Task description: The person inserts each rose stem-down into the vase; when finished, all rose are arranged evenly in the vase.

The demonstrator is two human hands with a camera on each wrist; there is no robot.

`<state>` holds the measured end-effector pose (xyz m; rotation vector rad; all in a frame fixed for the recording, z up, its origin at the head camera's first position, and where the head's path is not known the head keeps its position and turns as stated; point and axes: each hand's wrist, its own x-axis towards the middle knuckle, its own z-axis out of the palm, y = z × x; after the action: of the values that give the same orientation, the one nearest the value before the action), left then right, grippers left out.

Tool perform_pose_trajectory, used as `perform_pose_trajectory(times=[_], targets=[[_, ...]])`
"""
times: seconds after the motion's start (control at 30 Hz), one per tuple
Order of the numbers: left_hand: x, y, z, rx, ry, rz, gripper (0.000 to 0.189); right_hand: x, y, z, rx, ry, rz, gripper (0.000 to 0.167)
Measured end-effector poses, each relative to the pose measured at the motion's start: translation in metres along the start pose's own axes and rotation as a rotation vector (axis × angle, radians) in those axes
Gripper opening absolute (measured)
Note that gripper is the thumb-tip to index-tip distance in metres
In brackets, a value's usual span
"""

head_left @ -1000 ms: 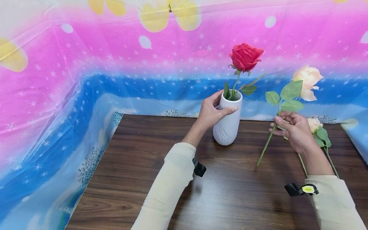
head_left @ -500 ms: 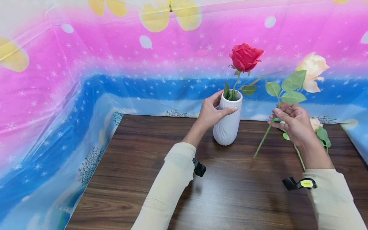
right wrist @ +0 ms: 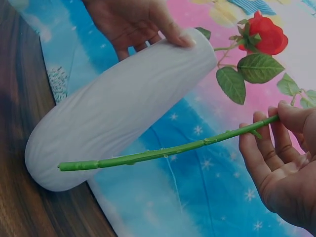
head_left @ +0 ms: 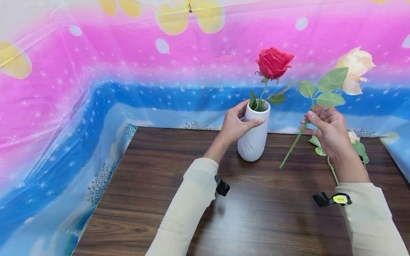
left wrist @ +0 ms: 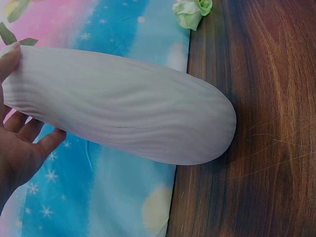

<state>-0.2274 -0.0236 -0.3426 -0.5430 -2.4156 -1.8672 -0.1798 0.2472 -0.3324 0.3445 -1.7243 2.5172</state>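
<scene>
A white ribbed vase [head_left: 253,140] stands upright on the table, a red rose [head_left: 274,63] with green leaves in its mouth. My left hand [head_left: 236,123] grips the vase near its rim, thumb across the front; the left wrist view shows the thumb and fingers on either side of the vase [left wrist: 128,106]. To the right, my right hand [head_left: 331,133] pinches the green stem of a cream rose [head_left: 356,69] just below its leaves. This rose is tilted, bloom up and right, its bare stem end hanging above the table. In the right wrist view the stem [right wrist: 163,152] crosses in front of the vase.
More cream roses [head_left: 353,137] lie on the table's right side, partly hidden behind my right hand and forearm. The dark wooden table [head_left: 153,185] ends at the back against a pink and blue patterned cloth [head_left: 128,64].
My right hand has risen, lifting the cream rose; its stem end has also shifted slightly left. My left hand, the vase and the red rose have stayed in place.
</scene>
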Motion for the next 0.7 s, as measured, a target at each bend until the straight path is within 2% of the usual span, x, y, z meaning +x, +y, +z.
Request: perform_pose_trajectory(times=[0.47, 0.7], targets=[[0.000, 0.001, 0.000, 0.009, 0.002, -0.015, 0.076, 0.007, -0.007, 0.016, 0.161, 0.035, -0.054, 0.008], [-0.001, 0.002, 0.000, 0.011, 0.003, -0.013, 0.076, 0.011, -0.012, 0.023, 0.217, 0.057, -0.072, 0.018]])
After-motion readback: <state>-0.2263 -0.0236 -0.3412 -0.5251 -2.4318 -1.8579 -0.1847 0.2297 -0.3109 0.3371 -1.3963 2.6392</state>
